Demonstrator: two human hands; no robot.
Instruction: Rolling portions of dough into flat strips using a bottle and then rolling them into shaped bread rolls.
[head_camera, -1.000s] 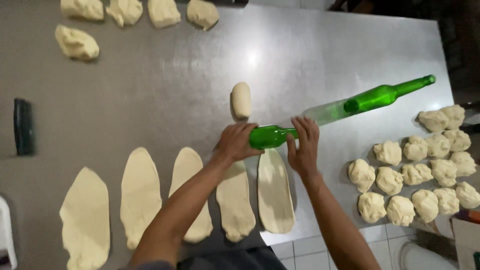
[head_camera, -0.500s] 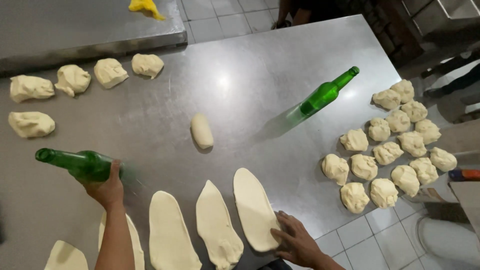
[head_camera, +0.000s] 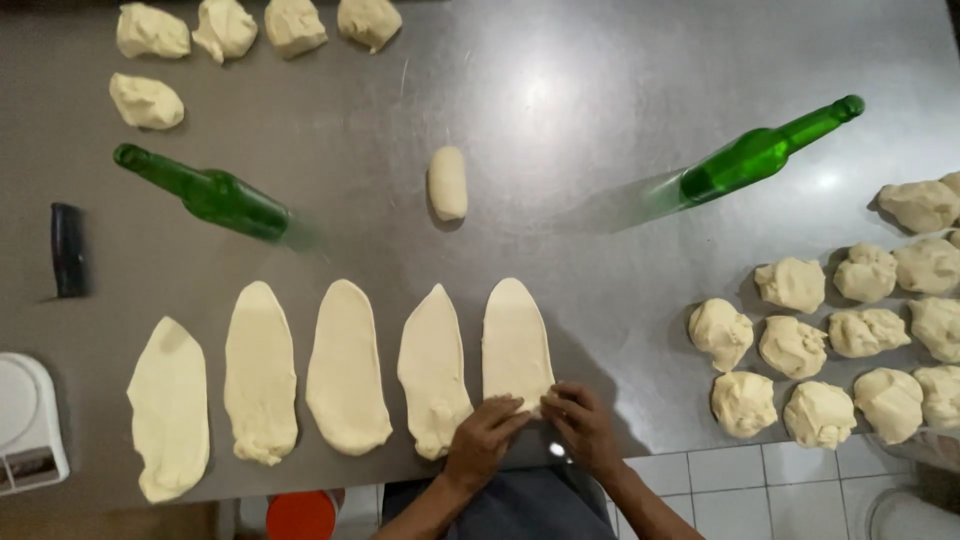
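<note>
Hands meet at the near edge of the steel table (head_camera: 620, 250): the left hand (head_camera: 485, 437) and right hand (head_camera: 583, 427) lie knuckles up, fingers curled, both grips pinching the near end of the rightmost flattened dough strip (head_camera: 516, 340). Four more strips (head_camera: 345, 365) lie to its left. Two green bottles (head_camera: 210, 193) lie beyond, a small dough roll (head_camera: 447, 182) between them; dough balls (head_camera: 790, 345) crowd the right.

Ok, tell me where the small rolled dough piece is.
In the head view, the small rolled dough piece lies alone mid-table, between the two green bottles, beyond the row of flattened dough ovals.
</note>
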